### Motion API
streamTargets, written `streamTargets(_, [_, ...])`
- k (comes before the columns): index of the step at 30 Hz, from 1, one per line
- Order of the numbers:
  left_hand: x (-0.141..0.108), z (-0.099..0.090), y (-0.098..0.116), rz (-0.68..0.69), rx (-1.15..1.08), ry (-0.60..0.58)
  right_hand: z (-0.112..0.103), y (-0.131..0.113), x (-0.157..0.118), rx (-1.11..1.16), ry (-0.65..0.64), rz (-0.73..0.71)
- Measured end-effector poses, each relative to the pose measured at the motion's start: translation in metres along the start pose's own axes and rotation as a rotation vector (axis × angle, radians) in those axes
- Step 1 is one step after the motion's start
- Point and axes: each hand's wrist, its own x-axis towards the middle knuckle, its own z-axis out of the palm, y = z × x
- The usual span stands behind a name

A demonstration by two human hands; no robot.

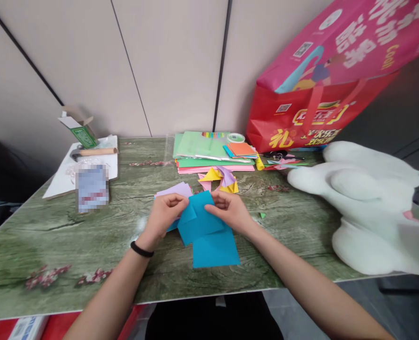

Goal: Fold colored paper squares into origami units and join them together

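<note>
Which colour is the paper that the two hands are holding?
The held paper is blue; it shows best in the head view.

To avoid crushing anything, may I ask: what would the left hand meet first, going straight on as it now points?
Beyond the blue paper it pinches, the left hand would probably meet the yellow-and-purple folded piece first, though the hand's height is unclear.

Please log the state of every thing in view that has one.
Left hand: fingers pinching blue paper
Right hand: fingers pinching blue paper
Blue paper: held by both hands, folding unclear
Lower blue sheet: flat, partly covered
Yellow piece: folded
Green sheets: stacked
Green box: open
Hammer: lying flat
Plush toy: lying down
Red bag: standing
</note>
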Motion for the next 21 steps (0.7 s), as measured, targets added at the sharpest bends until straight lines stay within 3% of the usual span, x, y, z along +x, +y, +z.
streamTargets(6, [-0.0007,0.0029,-0.0021,0.023,0.079,-0.093,-0.0003,-0.0016,-0.0005,-0.070,0.035,-0.023])
streamTargets(13, [-0.0024,0.0043,-0.0037,0.016,0.041,-0.083,0.0020,-0.0044,-0.0042,-0.183,0.071,-0.076])
streamTargets(21, [-0.0032,0.0072,-0.0016,-0.067,-0.015,-0.164,0.0003,-0.0026,-0.0039,-0.137,0.180,-0.090])
